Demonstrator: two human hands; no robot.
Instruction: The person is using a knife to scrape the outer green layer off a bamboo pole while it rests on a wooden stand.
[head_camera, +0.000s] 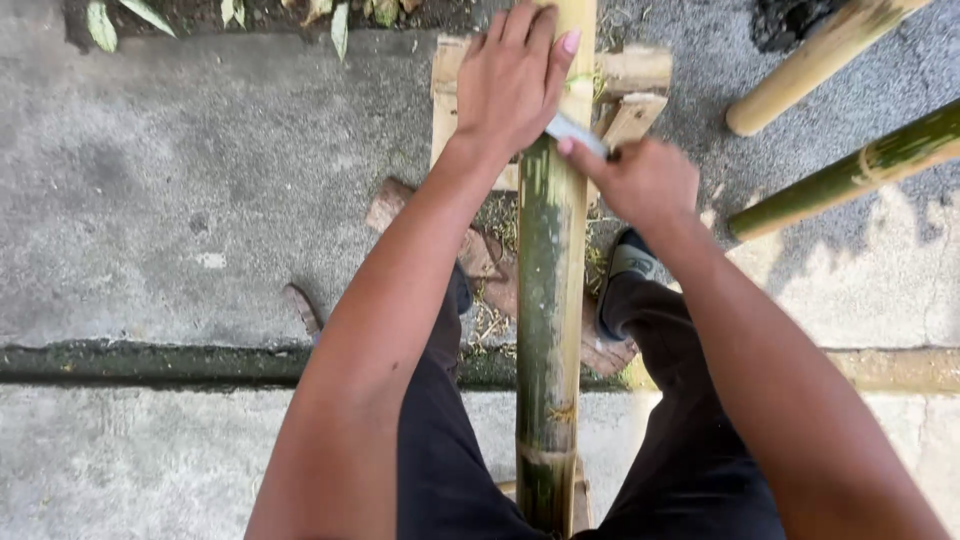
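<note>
A: Any packages, labels or signs from the head camera?

B: No. Only raw material: pale split wood pieces (632, 75) lying under the far end of the pole, and reddish-brown wood chunks (470, 245) on the ground between the knees.

A: And the ground?

B: Outdoors, on rough grey concrete (200, 200). A dark, mossy seam (150, 362) runs across it from left to right. At the top edge there are green leaves (120, 18) on soil. To the upper right lie two more bamboo poles: a yellowish one (820, 60) and a green one (850, 175), well apart from the hands.

A: The pole being worked?

B: A long bamboo pole (548, 330) runs straight away from the person, between the legs in dark trousers. It is green and streaked where the skin remains, pale yellow at the far end.

A: The hands?

B: The left hand (515, 85) lies palm down on the pole, fingers spread over it and pressing it. The right hand (645, 180) is clenched around the handle of a knife (575, 132), whose grey blade lies across the pole just beside the left hand's thumb.

A: Feet?

B: A sandalled foot (625, 265) shows just right of the pole.
</note>
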